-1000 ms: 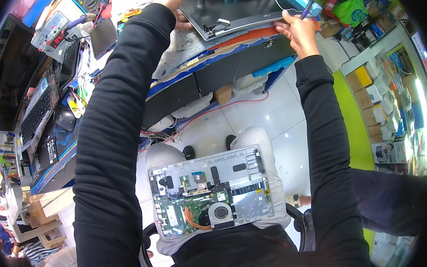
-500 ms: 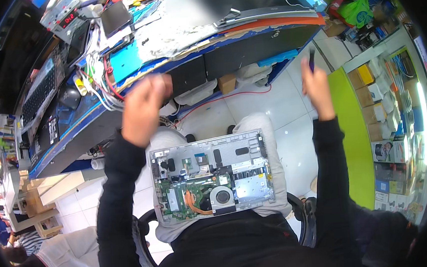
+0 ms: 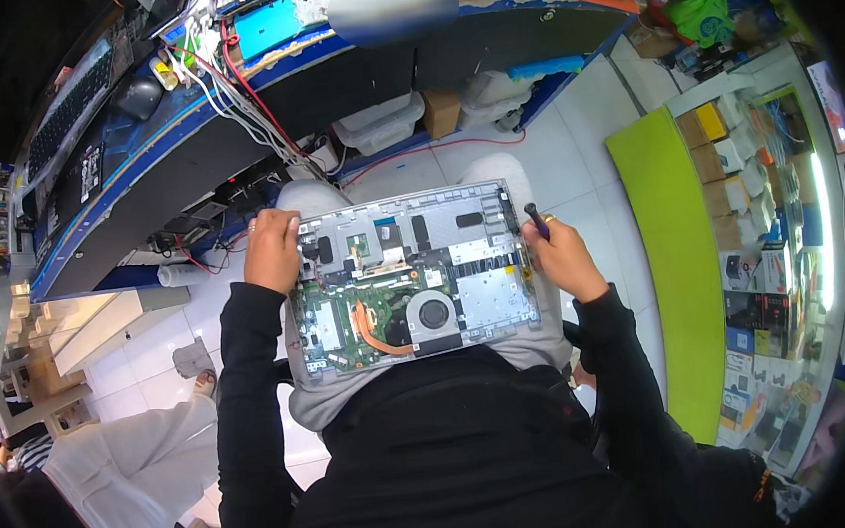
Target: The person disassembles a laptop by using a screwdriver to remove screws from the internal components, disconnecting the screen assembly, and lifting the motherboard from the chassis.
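Across my lap lies an opened laptop base, its insides facing up. A round fan, a copper heat pipe and a green circuit board show in it. My left hand is closed on the base's far left corner, thumb along the top. At the right edge my right hand is wrapped round a slim dark purple screwdriver, whose black end points away from me. The fingers of that hand also appear to touch the laptop's side.
Ahead stands a dark workbench with hanging cables and a blue mat. Plastic tubs sit beneath it. To the right are a green panel and a glass display case. Another person's pale trousers show at lower left.
Both hands have come down from above the laptop to its left and right edges. The left hand has taken hold of the corner; the right still carries the screwdriver. The view has shifted.
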{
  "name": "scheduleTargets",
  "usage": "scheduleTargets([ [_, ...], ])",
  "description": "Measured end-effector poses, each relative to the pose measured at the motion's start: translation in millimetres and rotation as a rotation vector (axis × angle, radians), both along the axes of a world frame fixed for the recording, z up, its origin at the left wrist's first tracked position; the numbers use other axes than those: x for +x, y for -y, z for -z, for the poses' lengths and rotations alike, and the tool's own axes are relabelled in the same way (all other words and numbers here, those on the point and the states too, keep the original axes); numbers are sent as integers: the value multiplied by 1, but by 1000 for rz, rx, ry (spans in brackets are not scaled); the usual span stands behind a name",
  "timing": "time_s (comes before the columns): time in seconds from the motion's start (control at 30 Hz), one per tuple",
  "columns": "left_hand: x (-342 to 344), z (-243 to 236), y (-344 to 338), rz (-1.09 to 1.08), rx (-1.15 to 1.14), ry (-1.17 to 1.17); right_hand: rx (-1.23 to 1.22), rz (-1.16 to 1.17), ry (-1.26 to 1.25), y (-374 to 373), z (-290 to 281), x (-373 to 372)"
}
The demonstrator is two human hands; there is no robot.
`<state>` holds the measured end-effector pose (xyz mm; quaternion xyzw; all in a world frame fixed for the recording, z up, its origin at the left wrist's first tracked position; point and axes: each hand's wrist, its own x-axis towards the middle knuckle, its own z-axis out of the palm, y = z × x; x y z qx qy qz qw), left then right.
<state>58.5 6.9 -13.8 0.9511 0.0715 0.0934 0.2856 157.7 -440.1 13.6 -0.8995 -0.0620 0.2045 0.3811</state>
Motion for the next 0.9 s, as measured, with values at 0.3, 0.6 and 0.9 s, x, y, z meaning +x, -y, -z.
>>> scheduleTargets([
  [0.3, -11, 10, -14, -42, -141, -79, -14, -10, -61, -6, 16, 9],
  [0.6, -10, -1, -4, 6, -44, -63, -57, 22, 50, 0, 25, 10],
  [0.9, 0, -6, -16, 26, -108, -134, 142, 215, 248, 25, 33, 24],
])
